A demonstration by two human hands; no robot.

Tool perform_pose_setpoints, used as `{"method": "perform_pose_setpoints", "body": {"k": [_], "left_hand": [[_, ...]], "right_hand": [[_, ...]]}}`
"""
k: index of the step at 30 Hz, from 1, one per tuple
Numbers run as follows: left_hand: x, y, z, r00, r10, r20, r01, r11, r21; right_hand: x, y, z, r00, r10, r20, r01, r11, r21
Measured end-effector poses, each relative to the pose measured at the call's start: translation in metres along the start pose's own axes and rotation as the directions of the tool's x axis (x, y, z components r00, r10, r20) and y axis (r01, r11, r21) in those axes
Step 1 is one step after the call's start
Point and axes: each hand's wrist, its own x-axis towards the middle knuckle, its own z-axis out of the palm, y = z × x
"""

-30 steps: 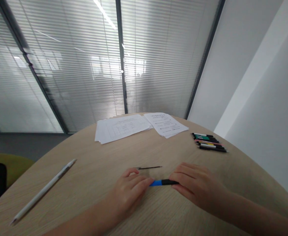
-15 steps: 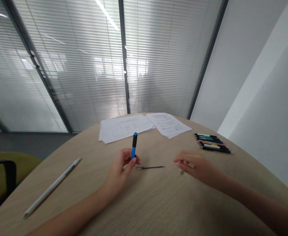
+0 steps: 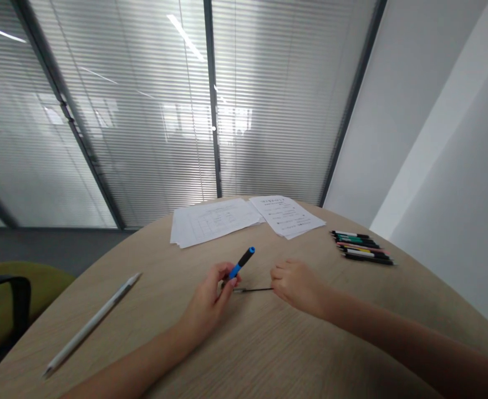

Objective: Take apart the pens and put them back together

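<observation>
From my end, the pen [image 3: 240,264] in the left fingers [image 3: 226,289] looks smooth plastic; the refill [image 3: 257,289] by the right fingers [image 3: 278,278], smooth; beyond them, matt paper sheets [image 3: 215,223]; beneath, a matt wood-grained table [image 3: 244,349].

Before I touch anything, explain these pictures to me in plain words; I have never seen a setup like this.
There is no machine here, only a person's two bare hands. Every picture comes from one camera worn on that person's head, looking forward and down.

The left hand holds a blue-and-black pen, tilted, with its black end up. The right hand is curled at one end of a thin black stick; whether it grasps the stick is hidden.

On the wooden table lie a long white stick at the left, papers toward the far edge, and a row of pens at the right. Beyond the table are window blinds.
</observation>
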Motion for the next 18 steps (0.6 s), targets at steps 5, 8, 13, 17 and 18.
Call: {"method": "perform_pose_setpoints", "body": {"k": [5,8,13,17,18], "left_hand": [[0.001,-0.001,0.002,1.000,-0.010,-0.022,0.010,1.000,-0.002],[0.001,-0.001,0.002,1.000,-0.010,-0.005,0.010,1.000,0.008],[0.001,0.002,0.001,1.000,-0.017,0.008,0.017,1.000,0.025],[0.001,0.004,0.001,1.000,-0.026,0.013,0.026,0.999,0.019],[0.001,0.004,0.001,1.000,-0.026,0.012,0.026,1.000,0.018]], "right_hand": [[0.005,-0.008,0.002,1.000,-0.020,0.024,0.021,0.999,-0.030],[0.008,-0.010,0.002,0.997,0.033,0.066,-0.033,0.999,-0.010],[0.014,-0.007,-0.003,0.988,0.107,0.113,-0.108,0.994,0.004],[0.017,-0.002,-0.008,0.977,0.144,0.159,-0.151,0.988,0.030],[0.017,0.000,-0.008,0.974,0.149,0.170,-0.157,0.987,0.036]]}}
